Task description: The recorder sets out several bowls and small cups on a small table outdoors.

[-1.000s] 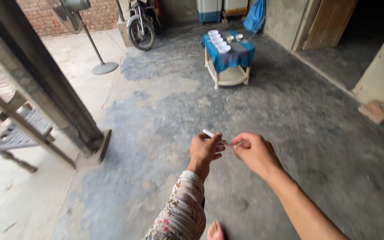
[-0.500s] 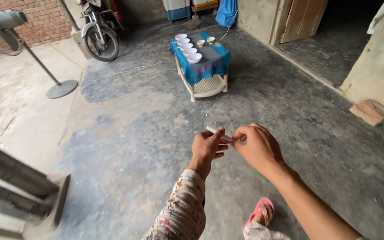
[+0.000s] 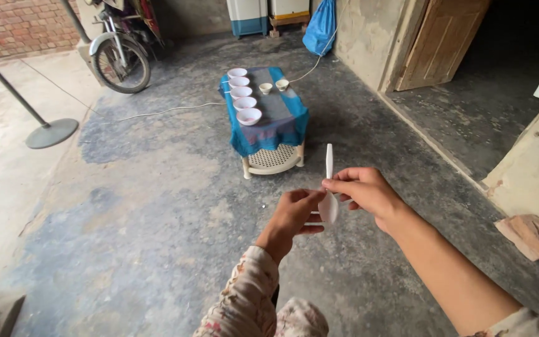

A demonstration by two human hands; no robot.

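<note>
My right hand (image 3: 364, 191) pinches a white plastic spoon (image 3: 329, 187) that stands upright, handle up and bowl down. Just left of it, my left hand (image 3: 292, 214) is closed around more thin white plastic pieces (image 3: 314, 219), probably spoons, whose ends poke out to the right. The two hands almost touch at chest height above the concrete floor. Ahead stands a low plastic table (image 3: 274, 161) covered with a blue cloth, carrying a row of several white bowls (image 3: 242, 99) and two small cups (image 3: 273, 86).
A motorcycle (image 3: 120, 56) is parked at the back left, with a cable lying on the floor toward the table. A pedestal fan base (image 3: 52, 132) stands at left. At right are a wooden door (image 3: 439, 43), a dark doorway and a loose brick (image 3: 531, 237). A blue bag (image 3: 320, 28) hangs by the back wall.
The view has drawn closer to the blue-covered table. My right hand has pulled one spoon clear and turned it upright; the left hand keeps hold of the rest.
</note>
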